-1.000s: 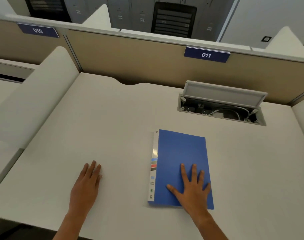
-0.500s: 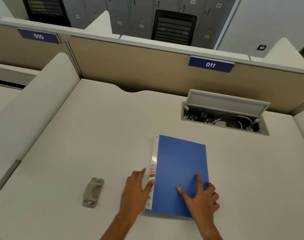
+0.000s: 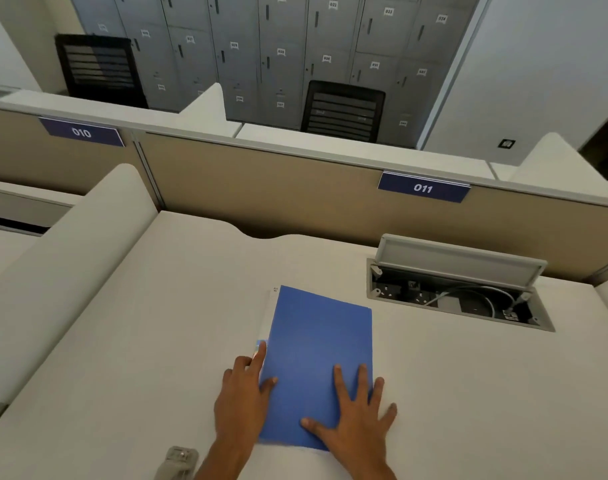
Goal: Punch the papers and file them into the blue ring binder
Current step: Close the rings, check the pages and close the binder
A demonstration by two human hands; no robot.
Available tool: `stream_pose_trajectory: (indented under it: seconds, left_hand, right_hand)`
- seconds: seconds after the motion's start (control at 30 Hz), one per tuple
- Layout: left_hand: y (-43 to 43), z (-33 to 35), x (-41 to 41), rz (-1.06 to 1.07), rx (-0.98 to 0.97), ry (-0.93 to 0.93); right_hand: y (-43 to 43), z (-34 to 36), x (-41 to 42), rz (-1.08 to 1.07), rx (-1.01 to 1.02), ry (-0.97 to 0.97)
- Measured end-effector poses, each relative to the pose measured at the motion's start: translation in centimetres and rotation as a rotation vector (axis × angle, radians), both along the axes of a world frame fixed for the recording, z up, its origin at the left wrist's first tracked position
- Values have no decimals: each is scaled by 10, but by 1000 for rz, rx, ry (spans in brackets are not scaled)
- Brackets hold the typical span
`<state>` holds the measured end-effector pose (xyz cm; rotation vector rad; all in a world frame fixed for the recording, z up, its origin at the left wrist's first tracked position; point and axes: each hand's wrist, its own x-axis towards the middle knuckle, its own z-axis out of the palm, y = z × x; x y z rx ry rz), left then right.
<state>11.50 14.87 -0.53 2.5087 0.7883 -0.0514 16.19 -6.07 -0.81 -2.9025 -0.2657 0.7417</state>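
the desk (image 3: pixel 129 341) is bounded at its far edge by a beige partition (image 3: pixel 261 188) and at its left edge by a rounded white divider (image 3: pixel 53 271); the left half is seen bare. near the far right corner a cable box (image 3: pixel 458 299) is sunk in, lid raised, sockets and a grey cable seen inside. the blue ring binder (image 3: pixel 316 351) is laid shut near the front edge, toward the middle. the right hand (image 3: pixel 356 417) is pressed flat on its cover, fingers spread. the left hand (image 3: pixel 241 400) is set at the spine edge, thumb on the cover, pinching nothing. a grey punch (image 3: pixel 177 462) is cut off at the front edge.
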Motion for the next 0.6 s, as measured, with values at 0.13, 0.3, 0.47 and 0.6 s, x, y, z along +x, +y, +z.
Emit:
stream_pose_trajectory:
  seconds: [0.13, 0.3, 0.47, 0.6]
  left_hand:
    - [39, 2, 50, -20, 22, 13]
    - [67, 3, 105, -20, 30, 34]
    - [75, 1, 135, -61, 154, 62]
    - [76, -3, 145, -86, 192, 60]
  right_hand:
    - [37, -3, 51, 23, -11, -74]
    - [64, -7, 112, 59, -10, -109]
    - [74, -11, 142, 56, 0, -122]
    - [75, -15, 150, 61, -3, -129]
